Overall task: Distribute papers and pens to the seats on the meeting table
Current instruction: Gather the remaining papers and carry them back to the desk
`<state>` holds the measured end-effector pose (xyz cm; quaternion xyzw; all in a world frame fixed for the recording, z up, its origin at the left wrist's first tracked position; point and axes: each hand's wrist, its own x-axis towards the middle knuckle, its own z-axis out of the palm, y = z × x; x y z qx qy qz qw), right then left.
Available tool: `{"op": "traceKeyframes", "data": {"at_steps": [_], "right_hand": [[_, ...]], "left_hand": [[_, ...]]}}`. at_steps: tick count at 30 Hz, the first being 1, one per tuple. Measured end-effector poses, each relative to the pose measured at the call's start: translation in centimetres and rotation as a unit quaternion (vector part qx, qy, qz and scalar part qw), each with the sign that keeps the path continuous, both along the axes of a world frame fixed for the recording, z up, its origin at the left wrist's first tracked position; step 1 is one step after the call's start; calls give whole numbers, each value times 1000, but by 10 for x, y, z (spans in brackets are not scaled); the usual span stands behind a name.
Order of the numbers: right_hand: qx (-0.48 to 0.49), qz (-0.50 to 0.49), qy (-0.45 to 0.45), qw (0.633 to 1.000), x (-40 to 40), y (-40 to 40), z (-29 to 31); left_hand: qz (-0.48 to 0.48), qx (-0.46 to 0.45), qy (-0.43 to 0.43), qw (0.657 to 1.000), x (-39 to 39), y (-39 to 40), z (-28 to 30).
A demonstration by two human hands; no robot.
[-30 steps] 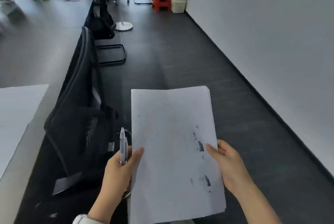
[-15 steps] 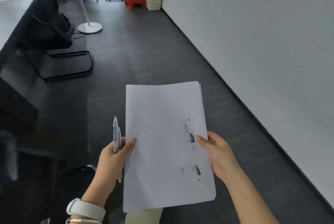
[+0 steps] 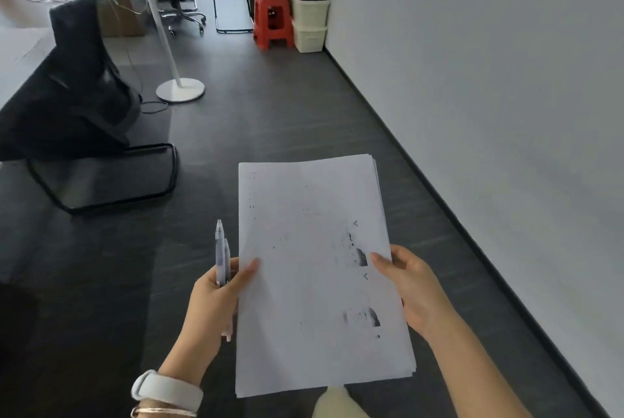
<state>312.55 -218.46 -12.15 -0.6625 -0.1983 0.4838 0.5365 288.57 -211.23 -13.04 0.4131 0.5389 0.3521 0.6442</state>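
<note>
A stack of white papers (image 3: 314,265) with faint grey print is held flat in front of me over the dark floor. My left hand (image 3: 216,303) grips the stack's left edge with the thumb on top, and the same hand holds a couple of translucent pens (image 3: 221,255) upright. My right hand (image 3: 412,289) pinches the stack's right edge. The meeting table (image 3: 17,56) shows only as a grey strip at the far left, with a black chair (image 3: 77,90) pushed up against it.
A white standing fan (image 3: 158,12) rises behind the chair, its cable trailing on the floor. A red stool (image 3: 271,21) and stacked cream bins (image 3: 309,24) sit at the far end by the grey wall (image 3: 489,80). A dark floor aisle runs ahead.
The view has swung right and moved forward along the aisle; the nearest chair and table paper have left the frame. Both hands keep the same grip on the papers and pens.
</note>
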Motion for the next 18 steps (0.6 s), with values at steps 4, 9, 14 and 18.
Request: {"op": "traceKeyframes", "data": {"at_steps": [4,9,14,18], "right_hand": [[11,3,14,1000,49,124,-15],[22,24,18,999,125,300,-24],[21,47,27,998,181,464,0],[21,59,38,997,214,586,8]], "left_hand": [[23,5,8,1000,48,117,-14],[35,17,0,999,122,283,-17],[51,7,-9,999,171,435,6],[69,10,-17,997,203,554,10]]}}
